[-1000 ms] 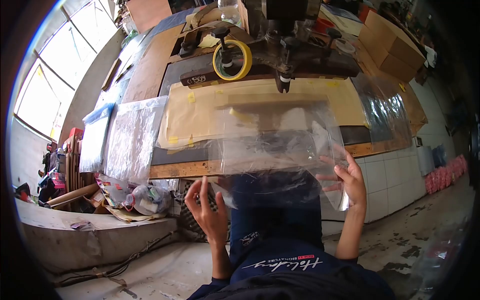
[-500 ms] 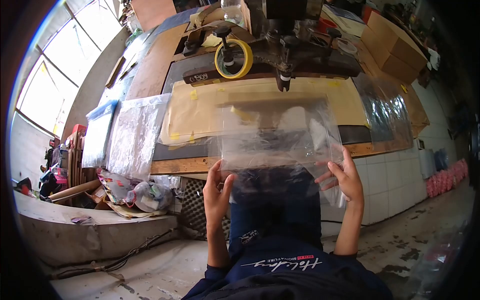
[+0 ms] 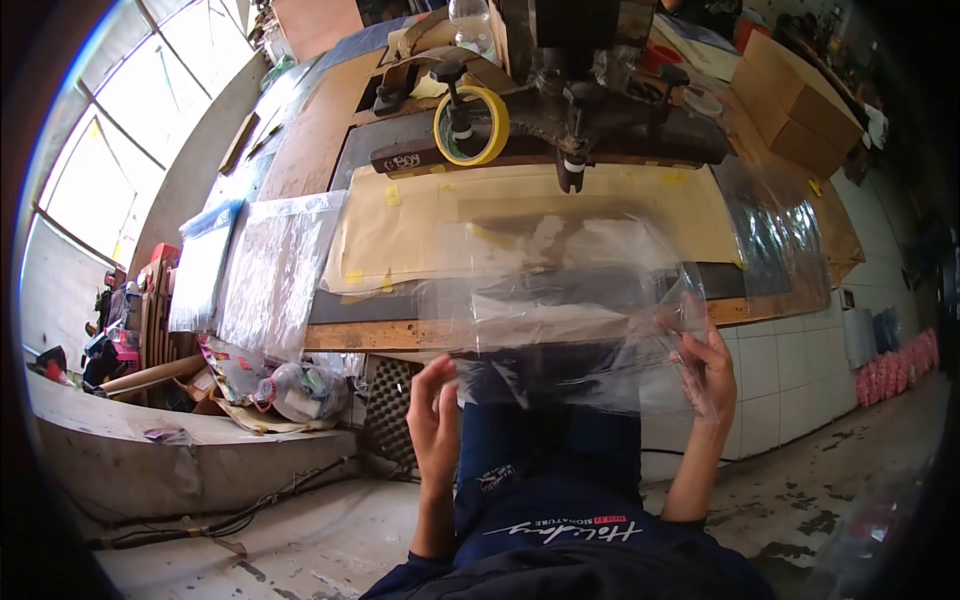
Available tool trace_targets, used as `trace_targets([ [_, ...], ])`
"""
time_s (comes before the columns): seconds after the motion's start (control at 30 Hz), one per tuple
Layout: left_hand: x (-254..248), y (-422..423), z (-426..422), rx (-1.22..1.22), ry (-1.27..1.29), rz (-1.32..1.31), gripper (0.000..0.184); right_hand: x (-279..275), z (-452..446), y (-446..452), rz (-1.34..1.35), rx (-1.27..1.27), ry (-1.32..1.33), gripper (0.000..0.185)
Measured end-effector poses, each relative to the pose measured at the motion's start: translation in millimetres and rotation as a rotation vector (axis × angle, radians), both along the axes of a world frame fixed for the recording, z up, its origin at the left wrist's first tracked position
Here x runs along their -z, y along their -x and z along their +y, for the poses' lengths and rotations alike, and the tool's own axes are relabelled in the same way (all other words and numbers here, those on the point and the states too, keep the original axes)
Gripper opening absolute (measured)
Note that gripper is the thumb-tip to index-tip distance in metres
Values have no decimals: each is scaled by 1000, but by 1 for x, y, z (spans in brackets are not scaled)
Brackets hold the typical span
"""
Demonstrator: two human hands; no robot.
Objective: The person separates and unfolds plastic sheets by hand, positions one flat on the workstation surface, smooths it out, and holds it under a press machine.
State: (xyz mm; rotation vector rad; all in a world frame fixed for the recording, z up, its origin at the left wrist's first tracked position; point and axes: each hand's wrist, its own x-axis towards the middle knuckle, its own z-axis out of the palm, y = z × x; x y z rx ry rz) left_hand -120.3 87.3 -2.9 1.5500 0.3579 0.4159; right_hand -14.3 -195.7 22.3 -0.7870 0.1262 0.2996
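Observation:
A clear plastic bag (image 3: 560, 310) hangs in front of me over the table's front edge, its far part above brown paper (image 3: 390, 235). My right hand (image 3: 710, 370) grips the bag's right side, and some of its fingers show through the film. Just off the bag's lower left corner is my left hand (image 3: 434, 420), its fingers bent and apart with nothing between them. The brown paper lies under a dark machine bar (image 3: 640, 148), with small yellow tape pieces on it.
A yellow tape roll (image 3: 500, 125) hangs on a machine knob. Clear plastic bags (image 3: 275, 265) lie at the table's left, and another clear sheet (image 3: 780, 235) at its right. A cardboard box (image 3: 795, 95) stands at the back right. Cables (image 3: 260, 515) run along the floor.
My left hand has come off the bag and dropped slightly. My right hand has shifted a little right and down with the bag, whose near edge sags lower.

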Motion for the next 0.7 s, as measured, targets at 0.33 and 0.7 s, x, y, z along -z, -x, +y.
trace_targets([
  [0.33,25,1,-51,2,149,-32,40,-5,-16,-3,-127,-132,616,56],
  [0.7,40,-15,-47,-72,18,-14,39,-7,-18,-2,-161,-179,780,55],
])
